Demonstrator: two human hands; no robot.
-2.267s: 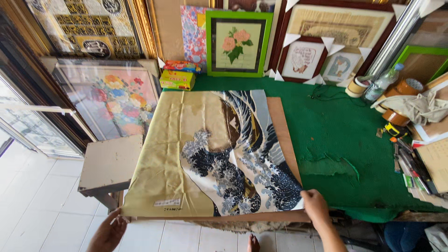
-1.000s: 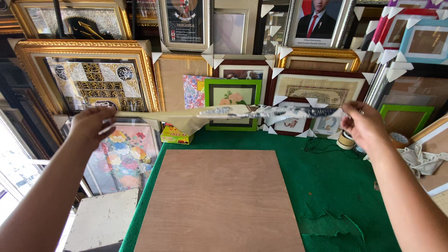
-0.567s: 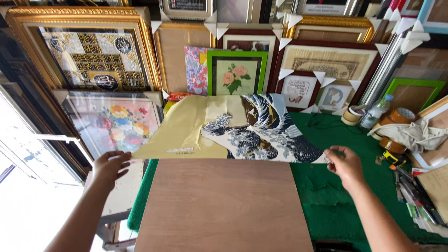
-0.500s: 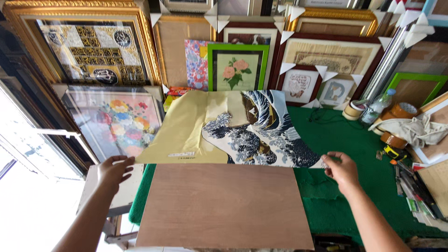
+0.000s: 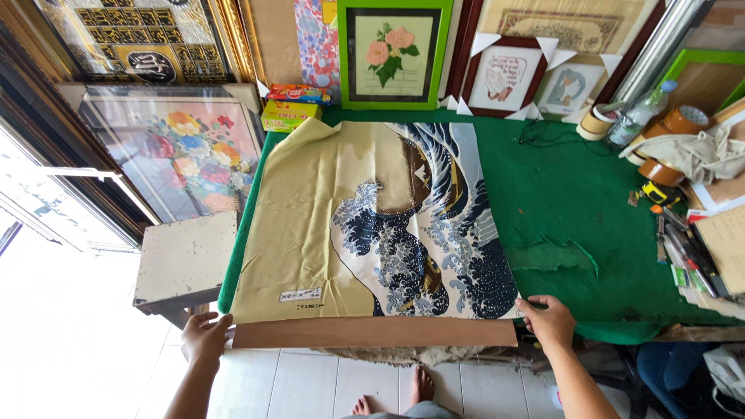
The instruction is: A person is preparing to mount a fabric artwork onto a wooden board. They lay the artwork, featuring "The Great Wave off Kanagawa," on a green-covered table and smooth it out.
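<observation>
My wave print (image 5: 388, 225) lies flat over the brown board (image 5: 372, 333) on the green desk (image 5: 590, 209); my left hand (image 5: 205, 337) and right hand (image 5: 549, 320) grip its near corners, wide apart.

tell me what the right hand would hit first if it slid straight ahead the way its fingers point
Probably the wave print cloth: the right hand sits at its near right corner, fingers pointing up-left across it. Depth is hard to judge.
</observation>
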